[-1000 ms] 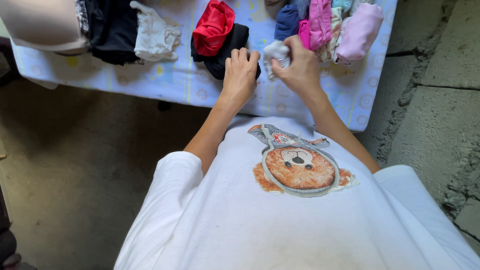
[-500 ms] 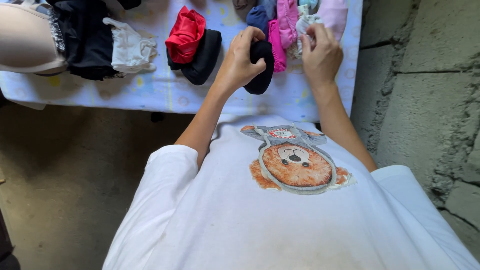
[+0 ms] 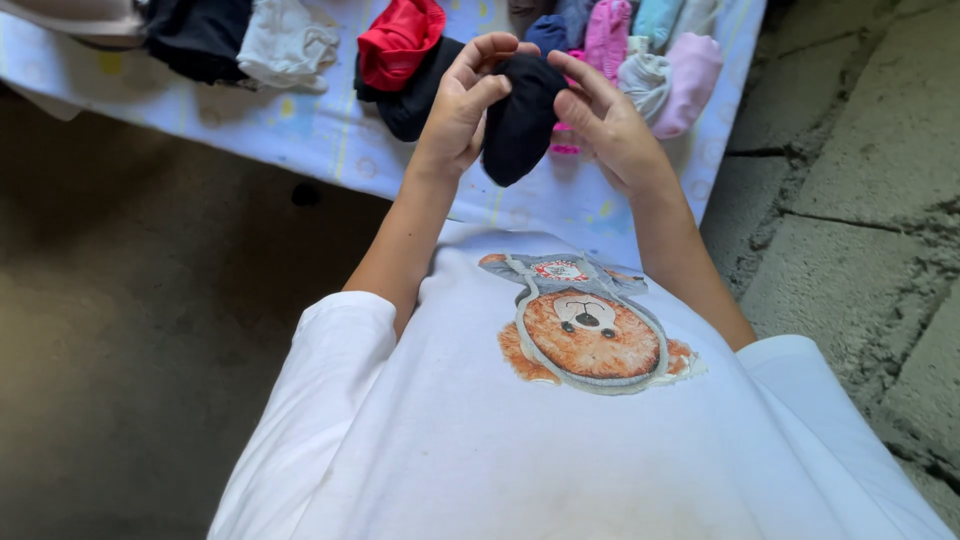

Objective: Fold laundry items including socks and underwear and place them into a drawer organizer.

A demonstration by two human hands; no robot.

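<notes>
We hold the dark garment (image 3: 520, 115) between our left hand (image 3: 458, 105) and right hand (image 3: 605, 125) (both gripping it), just right of the red cloth (image 3: 400, 40).

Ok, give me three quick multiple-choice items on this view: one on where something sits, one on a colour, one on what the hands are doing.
1. Where does the red garment lie?
A. on the floor
B. on a black garment on the patterned cloth
C. in the right hand

2. What colour is the folded piece between the hands?
A. dark navy to black
B. pink
C. white

3. How is that piece held?
A. lying free on the cloth
B. by the right hand alone
C. by the left hand and the right hand together

Answers: 1 B, the red one rests on top of the black one on the cloth. 2 A, it looks very dark beside the pink pile. 3 C, fingers of both hands touch it, lifted off the cloth.
</notes>
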